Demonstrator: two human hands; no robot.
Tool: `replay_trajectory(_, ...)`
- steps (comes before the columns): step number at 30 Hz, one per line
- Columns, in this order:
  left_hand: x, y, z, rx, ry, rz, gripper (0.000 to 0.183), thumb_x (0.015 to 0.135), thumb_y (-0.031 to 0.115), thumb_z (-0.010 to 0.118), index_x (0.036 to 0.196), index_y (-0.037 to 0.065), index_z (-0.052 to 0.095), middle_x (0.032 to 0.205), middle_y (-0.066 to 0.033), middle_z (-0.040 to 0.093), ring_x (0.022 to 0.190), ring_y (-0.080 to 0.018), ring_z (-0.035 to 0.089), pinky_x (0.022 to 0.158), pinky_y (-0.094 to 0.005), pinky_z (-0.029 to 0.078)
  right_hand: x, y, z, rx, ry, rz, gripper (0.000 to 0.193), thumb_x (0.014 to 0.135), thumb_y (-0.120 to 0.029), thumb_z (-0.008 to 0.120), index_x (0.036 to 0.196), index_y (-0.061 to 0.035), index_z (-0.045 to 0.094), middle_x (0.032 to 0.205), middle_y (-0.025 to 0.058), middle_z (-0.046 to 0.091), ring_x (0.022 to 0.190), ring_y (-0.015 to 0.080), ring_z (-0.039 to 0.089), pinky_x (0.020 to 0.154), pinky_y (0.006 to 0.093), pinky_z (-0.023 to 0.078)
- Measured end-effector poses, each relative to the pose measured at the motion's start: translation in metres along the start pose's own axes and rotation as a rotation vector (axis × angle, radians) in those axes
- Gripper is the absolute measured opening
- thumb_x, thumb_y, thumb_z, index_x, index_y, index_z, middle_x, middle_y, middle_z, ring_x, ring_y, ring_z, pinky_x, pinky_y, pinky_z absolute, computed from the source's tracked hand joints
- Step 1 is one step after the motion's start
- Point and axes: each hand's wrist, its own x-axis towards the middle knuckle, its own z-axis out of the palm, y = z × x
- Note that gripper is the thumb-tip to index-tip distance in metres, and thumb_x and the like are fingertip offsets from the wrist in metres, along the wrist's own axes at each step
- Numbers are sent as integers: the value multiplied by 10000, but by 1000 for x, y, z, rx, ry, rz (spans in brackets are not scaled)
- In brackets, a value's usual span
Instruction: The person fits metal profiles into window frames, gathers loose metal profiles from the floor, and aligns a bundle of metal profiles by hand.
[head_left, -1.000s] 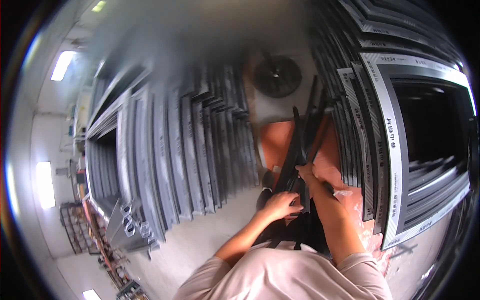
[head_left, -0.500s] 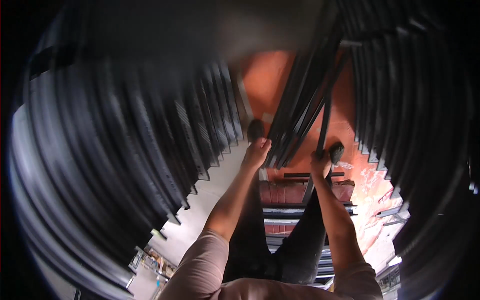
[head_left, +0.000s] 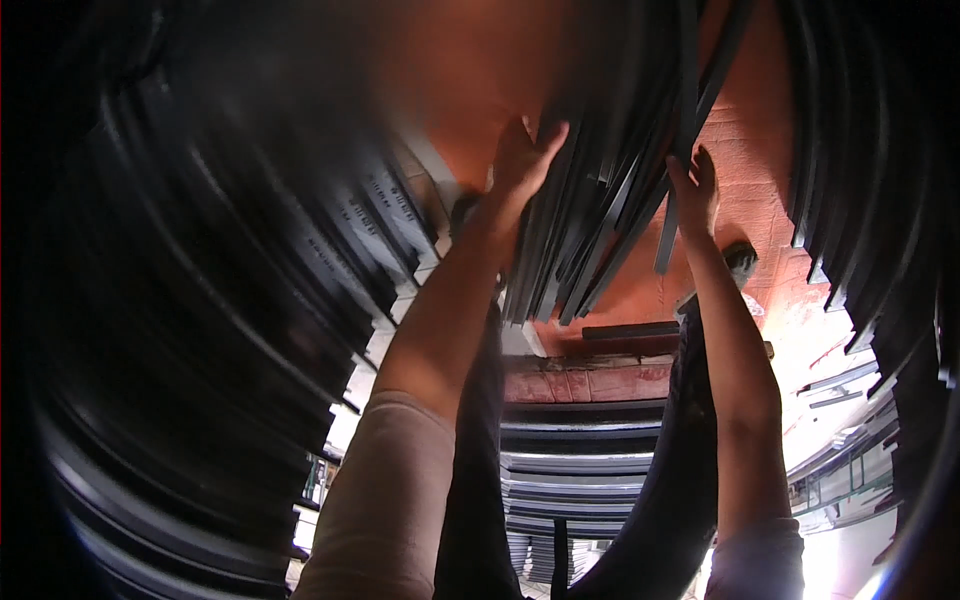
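Now, grips spread, the left hand (head_left: pixel 522 166) sits left of the bars (head_left: pixel 612 195) and the right hand (head_left: pixel 697 200) right, both farther up than before, seemingly holding none.

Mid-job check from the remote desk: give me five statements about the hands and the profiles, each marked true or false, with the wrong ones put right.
1. The left hand is at the left edge of the bundle of long dark profiles. True.
2. The right hand is clenched in a fist. False: its thumb and fingers are spread apart.
3. A short dark profile lies crosswise near the bundle's lower ends. True.
4. The surface beneath the bundle is bright green. False: it is an orange surface.
5. A row of dark frames stands to the left of the bundle. True.
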Motion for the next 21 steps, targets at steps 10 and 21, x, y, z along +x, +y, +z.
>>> replay_trajectory(10, 39, 34, 18, -107, -82, -188, 791, 714, 618, 837, 1154, -23, 693, 1138, -184, 716, 1084, -272, 680, 925, -420, 518, 40, -25, 28, 199, -282, 242, 542, 928, -542, 696, 1156, -52, 662, 1051, -9, 645, 979, 124, 577, 892, 287, 466)
replay_trajectory(21, 22, 40, 2, -788, -638, -477, 732, 881, 544, 739, 1393, 62, 536, 1283, -77, 629, 1180, -193, 584, 1027, -360, 465, 21, -66, 30, 744, -727, 557, 474, 924, -265, 746, 1294, -20, 581, 1123, 31, 668, 1012, 124, 637, 900, 282, 522)
